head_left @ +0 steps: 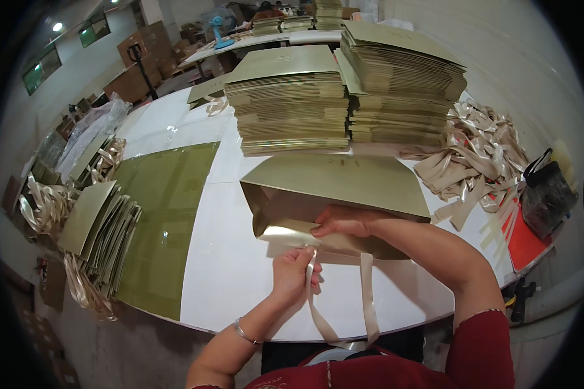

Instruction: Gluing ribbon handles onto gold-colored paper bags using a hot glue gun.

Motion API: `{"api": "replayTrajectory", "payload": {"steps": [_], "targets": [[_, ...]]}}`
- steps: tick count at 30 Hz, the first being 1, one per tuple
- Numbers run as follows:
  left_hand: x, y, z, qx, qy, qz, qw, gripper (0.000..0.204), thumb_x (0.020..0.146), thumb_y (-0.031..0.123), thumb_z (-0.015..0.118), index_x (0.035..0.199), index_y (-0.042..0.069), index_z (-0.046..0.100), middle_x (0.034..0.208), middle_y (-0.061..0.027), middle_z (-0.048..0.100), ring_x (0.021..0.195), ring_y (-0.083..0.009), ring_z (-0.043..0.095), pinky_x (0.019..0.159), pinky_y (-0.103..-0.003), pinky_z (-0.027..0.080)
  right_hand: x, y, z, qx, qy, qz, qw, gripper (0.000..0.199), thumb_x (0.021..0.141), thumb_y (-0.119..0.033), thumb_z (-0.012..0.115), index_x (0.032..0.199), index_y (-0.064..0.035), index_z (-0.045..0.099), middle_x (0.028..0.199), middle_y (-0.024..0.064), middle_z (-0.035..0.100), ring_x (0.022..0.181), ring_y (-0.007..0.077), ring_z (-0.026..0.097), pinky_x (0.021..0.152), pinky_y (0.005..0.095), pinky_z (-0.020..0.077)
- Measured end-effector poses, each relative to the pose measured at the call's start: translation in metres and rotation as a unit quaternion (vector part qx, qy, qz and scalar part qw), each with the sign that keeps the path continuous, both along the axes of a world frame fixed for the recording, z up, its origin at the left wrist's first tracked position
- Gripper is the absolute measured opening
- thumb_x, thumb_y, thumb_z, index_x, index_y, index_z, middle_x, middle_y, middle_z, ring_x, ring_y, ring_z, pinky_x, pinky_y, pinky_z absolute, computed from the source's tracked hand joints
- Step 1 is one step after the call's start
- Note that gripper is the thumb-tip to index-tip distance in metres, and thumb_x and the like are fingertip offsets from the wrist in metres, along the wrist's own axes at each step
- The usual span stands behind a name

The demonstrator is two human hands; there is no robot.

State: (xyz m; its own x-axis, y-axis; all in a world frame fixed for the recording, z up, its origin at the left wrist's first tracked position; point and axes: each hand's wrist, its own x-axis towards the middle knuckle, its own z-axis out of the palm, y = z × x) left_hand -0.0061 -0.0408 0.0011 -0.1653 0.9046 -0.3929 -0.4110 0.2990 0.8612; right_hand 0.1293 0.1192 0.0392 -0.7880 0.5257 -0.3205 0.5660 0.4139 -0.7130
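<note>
A gold paper bag (pixel 340 181) lies on its side in front of me, its mouth facing me. A cream ribbon handle (pixel 368 285) loops from its near rim down toward my lap. My left hand (pixel 293 272) pinches the ribbon close to the rim, just outside the bag. My right hand (pixel 345 222) reaches over the mouth from the right and grips the near wall at its inner side. Its thumb shows, while the other fingertips are mostly hidden.
Tall stacks of flat gold bags (pixel 289 110) and more bag stacks (pixel 402 71) stand behind. Loose ribbons (pixel 477 152) heap at the right beside a dark wrapped block (pixel 548 194). Bags with ribbon handles (pixel 104 233) lean along the left edge, next to an olive-green sheet (pixel 165 227).
</note>
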Motion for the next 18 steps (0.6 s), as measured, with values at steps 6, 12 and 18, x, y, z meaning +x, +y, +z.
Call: {"api": "replayTrajectory", "payload": {"steps": [6, 12, 18], "targets": [[0.014, -0.007, -0.012, -0.062, -0.066, -0.022, 0.996, 0.023, 0.096, 0.021, 0.053, 0.09, 0.0, 0.059, 0.071, -0.0126, 0.062, 0.056, -0.0197, 0.061, 0.048, -0.033, 0.052, -0.001, 0.0, -0.009, -0.14, -0.029, 0.029, 0.989, 0.037, 0.082, -0.04, 0.066, 0.098, -0.0062, 0.067, 0.09, 0.0043, 0.064, 0.086, 0.0147, 0.054, 0.082, 0.0315, 0.0433], [0.01, -0.006, -0.016, -0.031, -0.064, -0.078, 0.994, 0.035, 0.099, 0.028, 0.051, 0.09, -0.004, 0.058, 0.075, -0.0115, 0.062, 0.059, -0.0175, 0.062, 0.051, -0.03, 0.054, -0.007, -0.006, 0.0, -0.087, -0.151, -0.024, 0.984, 0.044, 0.077, -0.043, 0.072, 0.104, -0.0085, 0.068, 0.085, 0.0033, 0.064, 0.071, 0.0137, 0.054, 0.062, 0.0321, 0.0445], [0.001, -0.005, -0.011, -0.001, -0.087, -0.097, 0.991, 0.034, 0.101, 0.028, 0.045, 0.095, -0.004, 0.056, 0.084, -0.0122, 0.063, 0.066, -0.0189, 0.064, 0.058, -0.031, 0.056, -0.007, -0.02, 0.01, -0.079, -0.1, -0.13, 0.983, 0.044, 0.075, -0.039, 0.076, 0.106, -0.0087, 0.068, 0.086, 0.0032, 0.065, 0.076, 0.0129, 0.054, 0.068, 0.0298, 0.0451]]}}
